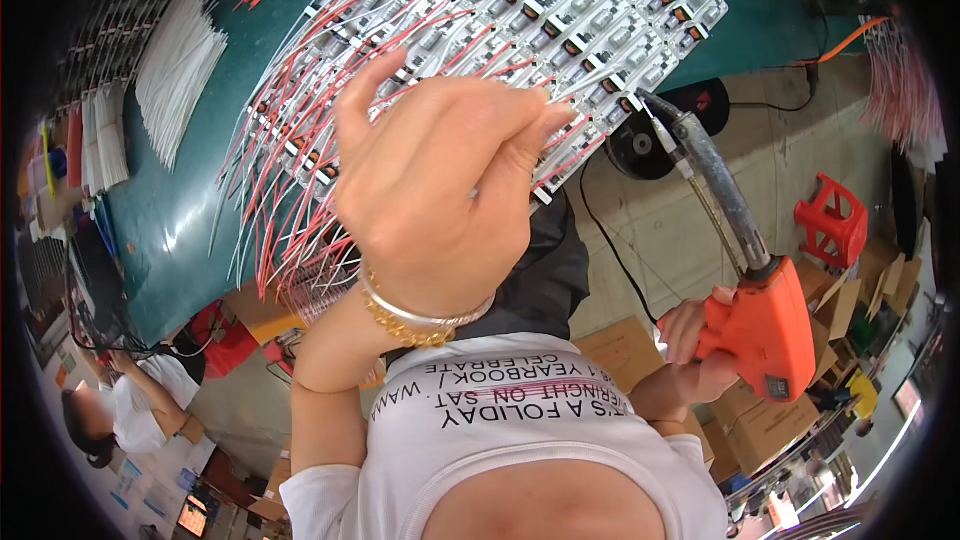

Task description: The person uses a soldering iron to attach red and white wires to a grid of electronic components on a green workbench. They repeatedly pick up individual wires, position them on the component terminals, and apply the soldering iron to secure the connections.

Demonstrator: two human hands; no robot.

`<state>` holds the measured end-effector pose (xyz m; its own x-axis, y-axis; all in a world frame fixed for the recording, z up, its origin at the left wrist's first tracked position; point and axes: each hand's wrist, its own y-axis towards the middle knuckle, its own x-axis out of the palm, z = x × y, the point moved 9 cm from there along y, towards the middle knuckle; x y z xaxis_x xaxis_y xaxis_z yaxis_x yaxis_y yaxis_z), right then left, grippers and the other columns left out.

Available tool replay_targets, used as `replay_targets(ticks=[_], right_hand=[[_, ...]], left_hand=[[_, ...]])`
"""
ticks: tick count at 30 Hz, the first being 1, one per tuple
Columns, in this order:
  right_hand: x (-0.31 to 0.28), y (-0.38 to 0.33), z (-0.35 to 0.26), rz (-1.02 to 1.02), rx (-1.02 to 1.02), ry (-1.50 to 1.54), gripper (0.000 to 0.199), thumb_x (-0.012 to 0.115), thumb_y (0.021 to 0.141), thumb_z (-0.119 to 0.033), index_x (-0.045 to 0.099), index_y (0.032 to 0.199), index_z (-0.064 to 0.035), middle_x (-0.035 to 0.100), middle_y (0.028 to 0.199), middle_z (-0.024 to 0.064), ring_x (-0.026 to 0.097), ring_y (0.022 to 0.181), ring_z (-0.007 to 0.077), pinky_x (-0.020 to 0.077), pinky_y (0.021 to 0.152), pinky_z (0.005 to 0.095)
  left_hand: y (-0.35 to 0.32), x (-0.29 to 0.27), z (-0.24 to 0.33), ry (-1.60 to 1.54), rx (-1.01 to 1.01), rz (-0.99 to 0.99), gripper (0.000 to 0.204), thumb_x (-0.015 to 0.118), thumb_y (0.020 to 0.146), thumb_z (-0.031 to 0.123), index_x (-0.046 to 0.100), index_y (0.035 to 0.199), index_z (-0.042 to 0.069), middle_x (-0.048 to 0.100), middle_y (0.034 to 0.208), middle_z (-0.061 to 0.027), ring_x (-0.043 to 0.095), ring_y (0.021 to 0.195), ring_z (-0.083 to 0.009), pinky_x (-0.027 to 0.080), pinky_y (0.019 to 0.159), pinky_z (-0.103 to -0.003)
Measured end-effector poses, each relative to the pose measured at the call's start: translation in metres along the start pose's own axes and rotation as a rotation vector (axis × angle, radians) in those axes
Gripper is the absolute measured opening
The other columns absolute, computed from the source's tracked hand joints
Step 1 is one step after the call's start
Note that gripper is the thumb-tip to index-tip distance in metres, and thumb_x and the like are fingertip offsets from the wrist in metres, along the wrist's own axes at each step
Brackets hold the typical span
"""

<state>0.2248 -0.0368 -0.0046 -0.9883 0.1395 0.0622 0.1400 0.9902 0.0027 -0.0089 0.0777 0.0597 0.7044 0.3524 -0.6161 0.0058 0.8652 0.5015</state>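
Orange soldering gun [775,335], green tabletop [180,255]

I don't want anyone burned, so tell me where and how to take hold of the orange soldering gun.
Best grip the soldering gun by its orange handle, coming from the picture's lower left, where the right hand holds it. The metal barrel points up and left toward the circuit boards, so that grip should be clear of the likely hot tip.

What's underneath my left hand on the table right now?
Around your left hand, a panel of small circuit boards shows, with red and white wires over part of it. Whatever lies directly beneath the hand is covered.
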Motion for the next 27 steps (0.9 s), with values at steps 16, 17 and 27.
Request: replay_targets(ticks=[16, 17, 27], right_hand=[[-0.008, -0.015, 0.002, 0.045, 0.032, -0.135, 0.068, 0.058, 0.085, -0.054, 0.046, 0.112, 0.0079, 0.044, 0.048, -0.0011, 0.041, 0.038, 0.0097, 0.0369, 0.040, 0.0244], [-0.004, -0.013, 0.001, 0.037, 0.029, -0.152, 0.068, 0.058, 0.085, -0.053, 0.046, 0.111, 0.0081, 0.044, 0.048, -0.0010, 0.041, 0.038, 0.0097, 0.0370, 0.040, 0.0243], [-0.016, -0.024, 0.008, 0.030, -0.066, -0.141, 0.069, 0.058, 0.086, -0.052, 0.046, 0.115, 0.0091, 0.043, 0.048, -0.0028, 0.040, 0.039, 0.0086, 0.0367, 0.041, 0.0245]], left_hand=[[-0.020, 0.035, 0.011, 0.132, 0.038, -0.182, 0.016, 0.070, 0.071, 0.004, 0.056, 0.068, 0.009, 0.052, 0.063, -0.0008, 0.049, 0.063, -0.0201, 0.033, 0.074, -0.035], [-0.020, 0.035, 0.010, 0.133, 0.046, -0.174, 0.016, 0.070, 0.071, 0.004, 0.055, 0.068, 0.009, 0.052, 0.063, -0.0008, 0.049, 0.063, -0.0202, 0.033, 0.074, -0.035], [-0.020, 0.034, 0.009, 0.143, 0.046, -0.189, 0.016, 0.070, 0.071, 0.004, 0.055, 0.068, 0.008, 0.052, 0.064, -0.0010, 0.049, 0.063, -0.0206, 0.034, 0.074, -0.035]])
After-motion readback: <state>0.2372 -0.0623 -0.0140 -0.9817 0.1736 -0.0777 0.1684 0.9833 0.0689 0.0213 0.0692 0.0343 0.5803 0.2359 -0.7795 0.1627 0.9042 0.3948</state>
